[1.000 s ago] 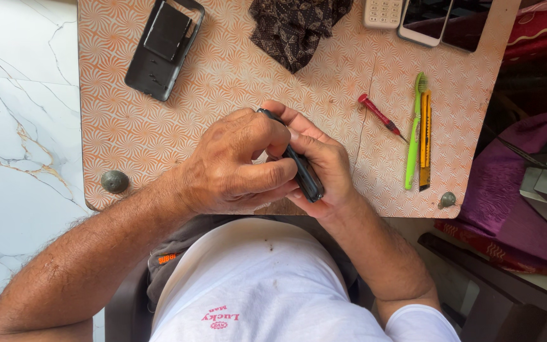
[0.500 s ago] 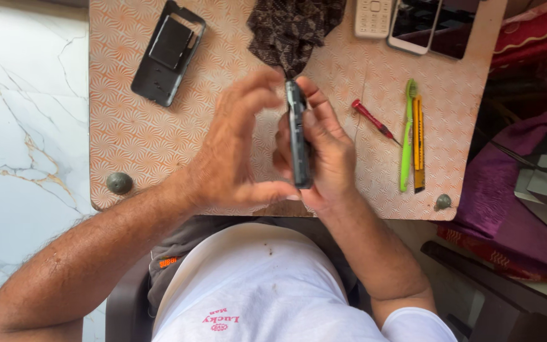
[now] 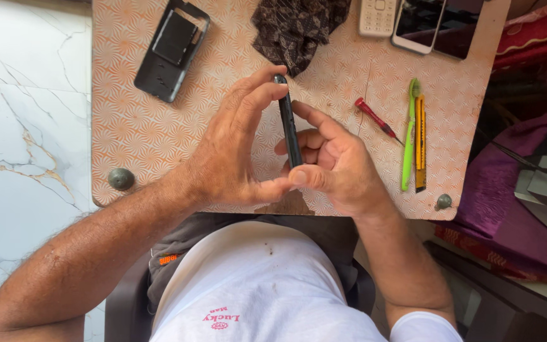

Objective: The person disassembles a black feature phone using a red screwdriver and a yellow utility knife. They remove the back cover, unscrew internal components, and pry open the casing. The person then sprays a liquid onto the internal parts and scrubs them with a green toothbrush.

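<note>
Your left hand (image 3: pixel 235 152) and right hand (image 3: pixel 333 161) together grasp a slim black phone body (image 3: pixel 289 126), turned edge-on toward you and raised above the patterned work board (image 3: pixel 134 126). Left fingers (image 3: pixel 257 95) press its far end at 12 o'clock; both thumbs meet at its near end at 6 o'clock, and the right fingers cradle it from 3 o'clock. Neither hand is clenched or free.

The hold covers only thin edges, so a squeeze from the thumbs could, in my judgement, make the body twist or pop out and fall on the board or off its near edge into your lap. Too much bending force along its length might crack it.

At 3 o'clock from your hands lie a red-handled screwdriver (image 3: pixel 375 119), a green toothbrush (image 3: pixel 409 133) and a yellow utility knife (image 3: pixel 420 142), the last two just beside each other; a sweeping right elbow could knock them off the board. At 12 o'clock sits a dark patterned cloth (image 3: pixel 299 25), with a keypad phone (image 3: pixel 378 16) and a touchscreen phone (image 3: pixel 418 24) at 1 o'clock. At 10 o'clock rests an open black back housing (image 3: pixel 171 50), well apart from your hands
</note>
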